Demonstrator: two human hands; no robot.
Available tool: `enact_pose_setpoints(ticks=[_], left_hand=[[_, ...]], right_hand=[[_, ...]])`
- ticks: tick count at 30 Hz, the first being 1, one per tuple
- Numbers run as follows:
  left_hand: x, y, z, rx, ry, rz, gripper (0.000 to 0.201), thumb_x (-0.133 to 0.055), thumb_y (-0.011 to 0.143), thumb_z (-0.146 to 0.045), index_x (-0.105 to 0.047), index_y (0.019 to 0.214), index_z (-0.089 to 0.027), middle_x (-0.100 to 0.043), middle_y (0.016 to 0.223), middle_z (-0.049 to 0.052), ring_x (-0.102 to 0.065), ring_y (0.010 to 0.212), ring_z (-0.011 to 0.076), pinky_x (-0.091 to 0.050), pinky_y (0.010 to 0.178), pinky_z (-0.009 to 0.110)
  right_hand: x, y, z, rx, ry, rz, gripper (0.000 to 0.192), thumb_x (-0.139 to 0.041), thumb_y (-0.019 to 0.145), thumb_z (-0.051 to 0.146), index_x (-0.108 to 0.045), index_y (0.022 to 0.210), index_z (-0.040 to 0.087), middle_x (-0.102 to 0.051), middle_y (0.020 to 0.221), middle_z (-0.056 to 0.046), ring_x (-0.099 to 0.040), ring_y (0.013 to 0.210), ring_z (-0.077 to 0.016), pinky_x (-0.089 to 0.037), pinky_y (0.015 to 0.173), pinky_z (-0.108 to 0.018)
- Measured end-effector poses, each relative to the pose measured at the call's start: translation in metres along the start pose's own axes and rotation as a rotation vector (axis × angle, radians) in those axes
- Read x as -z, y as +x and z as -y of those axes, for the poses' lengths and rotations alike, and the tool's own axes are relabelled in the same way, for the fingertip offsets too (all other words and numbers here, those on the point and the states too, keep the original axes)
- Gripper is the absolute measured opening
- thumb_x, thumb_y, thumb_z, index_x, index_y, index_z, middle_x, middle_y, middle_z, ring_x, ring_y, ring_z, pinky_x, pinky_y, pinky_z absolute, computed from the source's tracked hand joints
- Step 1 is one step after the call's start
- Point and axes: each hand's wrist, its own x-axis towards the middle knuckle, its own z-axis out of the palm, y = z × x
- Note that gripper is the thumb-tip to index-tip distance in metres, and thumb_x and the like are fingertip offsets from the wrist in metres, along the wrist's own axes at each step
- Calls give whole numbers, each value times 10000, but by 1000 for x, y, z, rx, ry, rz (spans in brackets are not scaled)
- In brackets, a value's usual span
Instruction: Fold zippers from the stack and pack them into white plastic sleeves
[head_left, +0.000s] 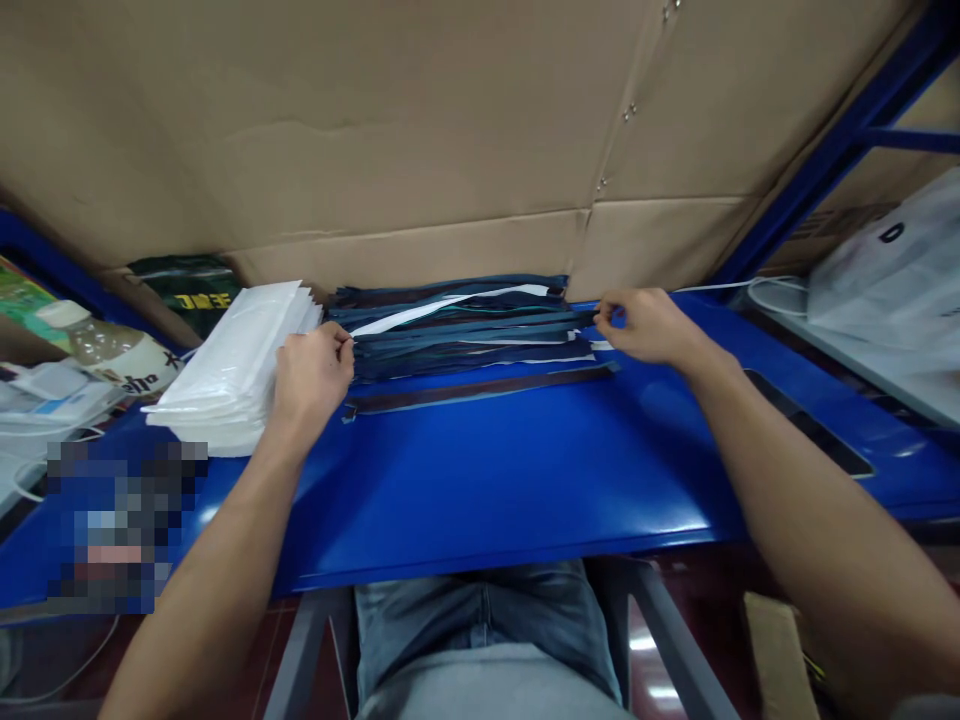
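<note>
A pile of long, flat dark blue and teal strips [465, 325] lies across the back of the blue table. One white strip [450, 305] runs slantwise over the pile. At the pile's left end, my left hand [315, 370] is closed in a pinch on a dark strip, close to the white strip's end. My right hand [637, 325] pinches dark strip material at the right end, thumb and forefinger together. Between me and the pile, a single brownish-dark strip [480, 390] lies apart on the table. The exact strip ends are partly hidden by my fingers.
Left of my left hand stands a stack of white padded packets [232, 360], with a bottle [112, 345] and a dark green bag [187, 290] beyond. A cardboard wall [420, 130] closes off the back. To the right are a white plastic bag [896, 280] and a blue frame post [825, 160].
</note>
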Motion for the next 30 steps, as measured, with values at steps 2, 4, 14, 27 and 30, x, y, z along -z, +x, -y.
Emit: enact_pose_setpoints(ticks=[2, 4, 14, 27, 30], left_hand=[[3, -7, -10, -12, 72, -11, 320, -606, 1045, -372, -782, 1243, -193, -837, 1127, 154, -769, 1134, 379, -580, 1036, 496], [6, -16, -24, -38, 135, -51, 410, -612, 1059, -415, -722, 1388, -197, -768, 1364, 193, -714, 1266, 431, -567, 1065, 545], [-24, -59, -83, -412, -170, 101, 347, -661, 1086, -558, -748, 1054, -223, -796, 910, 53, -762, 899, 260, -572, 836, 365], [-36, -67, -96, -491, -129, 182, 156, -596, 1079, -302, -728, 1035, -229, -786, 903, 31, -700, 748, 209, -400, 615, 327], [-25, -59, -92, -396, -55, 138, 109, -650, 1011, -292, -722, 953, -234, -773, 868, 25, -672, 710, 208, -369, 606, 332]], right_hand=[[1, -2, 3, 2, -9, -21, 175, -684, 961, 356, -681, 810, 266, -808, 909, -99, -737, 865, -304, -554, 868, -485], [0, -4, 14, -5, 82, -18, 206, -708, 976, 412, -731, 831, 267, -815, 886, -86, -750, 837, -292, -571, 846, -478], [-27, -31, 139, 1, 764, 132, 342, -864, 926, 525, -759, 1099, 250, -857, 977, -91, -846, 922, -324, -689, 826, -459], [-35, -40, 167, 60, 882, 188, 226, -840, 961, 431, -765, 1083, 256, -859, 957, -60, -836, 872, -288, -659, 758, -411], [-22, -36, 162, 20, 825, 185, 235, -856, 940, 425, -770, 1061, 243, -841, 863, -60, -794, 734, -259, -610, 639, -377]])
